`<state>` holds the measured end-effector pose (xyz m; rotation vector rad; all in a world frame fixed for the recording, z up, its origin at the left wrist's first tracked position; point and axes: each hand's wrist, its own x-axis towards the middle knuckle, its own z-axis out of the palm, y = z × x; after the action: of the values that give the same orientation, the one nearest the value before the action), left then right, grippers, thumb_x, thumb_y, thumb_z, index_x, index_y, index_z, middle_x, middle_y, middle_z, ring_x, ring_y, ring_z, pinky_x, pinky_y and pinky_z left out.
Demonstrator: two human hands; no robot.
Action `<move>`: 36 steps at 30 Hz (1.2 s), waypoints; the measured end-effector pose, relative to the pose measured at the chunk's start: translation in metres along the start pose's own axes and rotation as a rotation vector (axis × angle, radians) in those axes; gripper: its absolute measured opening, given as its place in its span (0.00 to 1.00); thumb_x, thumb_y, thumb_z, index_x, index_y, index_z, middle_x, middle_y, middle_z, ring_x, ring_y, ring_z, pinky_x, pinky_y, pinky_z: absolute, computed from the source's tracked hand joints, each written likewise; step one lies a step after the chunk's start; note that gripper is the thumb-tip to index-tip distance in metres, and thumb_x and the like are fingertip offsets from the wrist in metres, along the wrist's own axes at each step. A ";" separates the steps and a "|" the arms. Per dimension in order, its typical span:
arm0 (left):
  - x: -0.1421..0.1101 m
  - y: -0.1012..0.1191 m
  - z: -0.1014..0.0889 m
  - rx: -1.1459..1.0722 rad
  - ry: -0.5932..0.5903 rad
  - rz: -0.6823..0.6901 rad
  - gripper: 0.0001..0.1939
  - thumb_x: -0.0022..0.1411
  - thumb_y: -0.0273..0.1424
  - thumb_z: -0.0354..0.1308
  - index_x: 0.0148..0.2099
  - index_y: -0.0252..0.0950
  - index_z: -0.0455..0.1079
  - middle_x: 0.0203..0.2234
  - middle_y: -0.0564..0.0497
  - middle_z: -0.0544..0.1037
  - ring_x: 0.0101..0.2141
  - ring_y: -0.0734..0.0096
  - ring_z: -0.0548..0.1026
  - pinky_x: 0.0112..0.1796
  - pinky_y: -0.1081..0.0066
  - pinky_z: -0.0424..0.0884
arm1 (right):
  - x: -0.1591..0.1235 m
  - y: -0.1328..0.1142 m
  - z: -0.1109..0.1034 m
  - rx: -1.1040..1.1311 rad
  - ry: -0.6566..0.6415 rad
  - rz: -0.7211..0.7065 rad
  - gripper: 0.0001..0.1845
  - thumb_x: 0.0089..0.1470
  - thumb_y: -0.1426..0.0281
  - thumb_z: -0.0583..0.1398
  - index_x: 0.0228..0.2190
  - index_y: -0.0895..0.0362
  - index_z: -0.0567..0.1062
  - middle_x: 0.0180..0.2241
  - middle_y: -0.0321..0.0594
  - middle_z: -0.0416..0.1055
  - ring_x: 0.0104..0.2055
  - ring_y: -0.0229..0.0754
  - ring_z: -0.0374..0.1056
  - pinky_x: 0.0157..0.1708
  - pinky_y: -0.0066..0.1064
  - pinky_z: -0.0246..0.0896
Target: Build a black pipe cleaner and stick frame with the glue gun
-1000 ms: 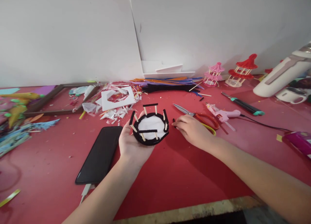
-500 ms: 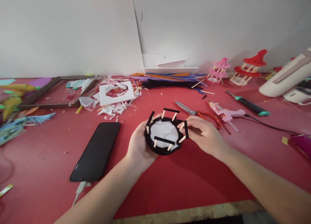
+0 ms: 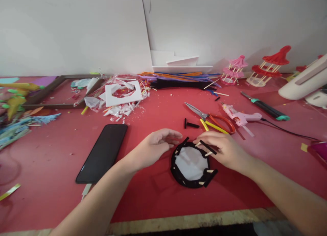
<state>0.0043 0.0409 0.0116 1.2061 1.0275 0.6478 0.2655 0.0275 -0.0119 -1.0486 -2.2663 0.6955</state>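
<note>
A round craft piece [image 3: 190,164], a white disc ringed in black with short wooden sticks and black bars along its rim, lies on the red table [image 3: 143,195]. My right hand [image 3: 224,150] rests at its upper right edge, fingers pinched on one stick-and-bar post. My left hand [image 3: 157,145] hovers just left of the piece, fingers loosely extended and holding nothing. Two small black pieces [image 3: 190,124] lie on the table beyond the hands.
A black phone [image 3: 103,152] lies left of my left hand. Orange-handled scissors [image 3: 212,118], a pink glue gun [image 3: 241,116] and a teal-tipped tool [image 3: 265,108] lie at the right. Pipe cleaners [image 3: 178,80], white scraps [image 3: 120,98] and small pagoda models [image 3: 270,65] line the back.
The craft piece went from my left palm down onto the table. My left hand let go and opened; my right hand moved onto its rim.
</note>
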 end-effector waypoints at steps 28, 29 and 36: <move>-0.002 -0.017 0.003 0.557 -0.104 0.302 0.70 0.41 0.43 0.78 0.74 0.42 0.34 0.65 0.33 0.63 0.66 0.38 0.56 0.65 0.42 0.47 | -0.010 0.003 -0.008 0.113 -0.049 0.263 0.17 0.56 0.65 0.65 0.48 0.53 0.76 0.43 0.42 0.72 0.33 0.36 0.72 0.32 0.28 0.74; -0.002 -0.018 0.004 0.565 -0.103 0.314 0.70 0.41 0.43 0.77 0.74 0.42 0.34 0.65 0.33 0.64 0.66 0.38 0.57 0.65 0.42 0.46 | -0.009 0.002 -0.008 0.119 -0.044 0.266 0.17 0.56 0.65 0.65 0.48 0.53 0.77 0.41 0.42 0.72 0.33 0.35 0.72 0.30 0.28 0.73; -0.006 -0.013 -0.001 0.559 -0.153 0.278 0.73 0.38 0.47 0.78 0.74 0.44 0.33 0.65 0.34 0.62 0.65 0.38 0.58 0.64 0.45 0.52 | -0.008 0.005 -0.003 0.189 -0.005 0.253 0.13 0.60 0.68 0.60 0.47 0.52 0.77 0.46 0.44 0.74 0.36 0.37 0.75 0.33 0.29 0.77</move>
<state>-0.0007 0.0327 0.0007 1.8826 0.9474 0.4809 0.2746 0.0249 -0.0147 -1.2510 -2.0437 0.9959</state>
